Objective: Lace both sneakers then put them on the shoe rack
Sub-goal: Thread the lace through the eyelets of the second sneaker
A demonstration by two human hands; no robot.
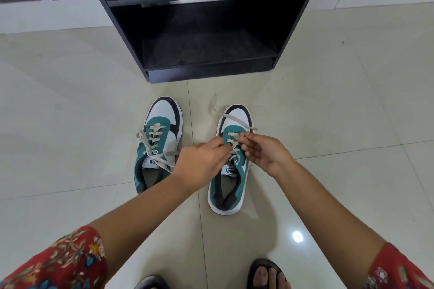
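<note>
Two teal, white and black sneakers stand side by side on the floor, toes toward a black shoe rack (202, 70). The left sneaker (162, 124) is laced, its cream lace ends lying loose across it. Both hands are over the right sneaker (229, 190). My left hand (202, 162) pinches the lace at the eyelets. My right hand (263, 150) grips the same cream lace (234, 118), whose free end trails over the toe and onto the floor.
The rack's two open shelves hold no shoes and look dusty. Pale glossy floor tiles (70, 101) surround the shoes. My feet in dark sandals (267, 274) stand at the bottom edge, just behind the right sneaker.
</note>
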